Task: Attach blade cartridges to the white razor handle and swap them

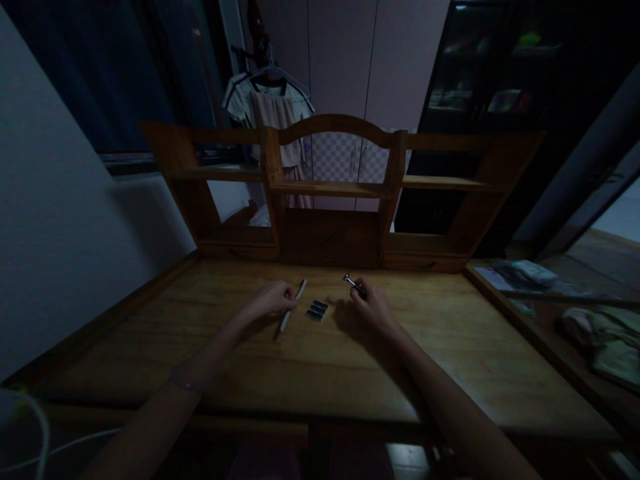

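Flanking dark pieces (317,311) well inside the desk edges (280,409), the left hand (275,298) pinches a strip (285,321), the right hand (373,305) a tool (353,284).

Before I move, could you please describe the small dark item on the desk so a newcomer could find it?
On the yellowish wooden desk, look between the bare left hand and bare right hand. There lies a small, flat item with three dark bars. Unlike the left hand's thin pale stick and the right hand's slim silver-and-black tool, it is untouched.
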A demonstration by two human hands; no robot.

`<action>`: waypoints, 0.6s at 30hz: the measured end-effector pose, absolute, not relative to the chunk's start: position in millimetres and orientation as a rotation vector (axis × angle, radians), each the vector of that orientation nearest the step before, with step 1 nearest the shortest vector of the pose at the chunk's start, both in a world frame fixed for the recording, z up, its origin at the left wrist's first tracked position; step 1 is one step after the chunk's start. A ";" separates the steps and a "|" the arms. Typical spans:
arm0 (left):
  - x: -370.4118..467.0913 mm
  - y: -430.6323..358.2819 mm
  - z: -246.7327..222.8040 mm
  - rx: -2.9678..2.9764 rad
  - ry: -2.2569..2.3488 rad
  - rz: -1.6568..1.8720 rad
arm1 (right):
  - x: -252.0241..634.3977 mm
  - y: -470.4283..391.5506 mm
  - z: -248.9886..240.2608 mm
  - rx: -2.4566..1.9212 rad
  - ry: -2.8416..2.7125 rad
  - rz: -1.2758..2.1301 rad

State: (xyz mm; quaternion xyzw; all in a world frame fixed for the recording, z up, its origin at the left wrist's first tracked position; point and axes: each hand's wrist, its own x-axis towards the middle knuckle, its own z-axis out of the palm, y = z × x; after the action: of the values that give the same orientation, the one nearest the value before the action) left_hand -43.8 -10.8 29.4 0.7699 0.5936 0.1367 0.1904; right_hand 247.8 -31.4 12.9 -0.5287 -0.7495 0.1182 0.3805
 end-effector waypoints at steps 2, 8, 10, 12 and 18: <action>-37.3 -4.6 33.5 2.183 1.645 0.380 | 248.3 -31.4 12.8 -1.362 -1.905 0.311; -26.9 4.6 31.6 2.142 1.567 0.208 | 248.8 -31.0 12.5 -1.357 -1.889 0.352; -27.9 4.3 30.7 2.154 1.567 0.286 | 248.3 -31.1 12.4 -1.334 -1.884 0.367; -30.2 2.2 31.9 2.202 1.525 0.404 | 247.0 -31.2 11.8 -1.302 -1.869 0.383; -24.6 -2.3 31.3 2.087 1.246 0.840 | 239.3 -31.6 7.6 -1.337 -1.734 0.388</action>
State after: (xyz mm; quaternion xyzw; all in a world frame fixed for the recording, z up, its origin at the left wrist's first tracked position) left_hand -24.6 -2.3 31.3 0.7788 0.4651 0.3134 0.2809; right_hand 239.3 -31.6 7.6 -0.5390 -0.6990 0.1566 0.4431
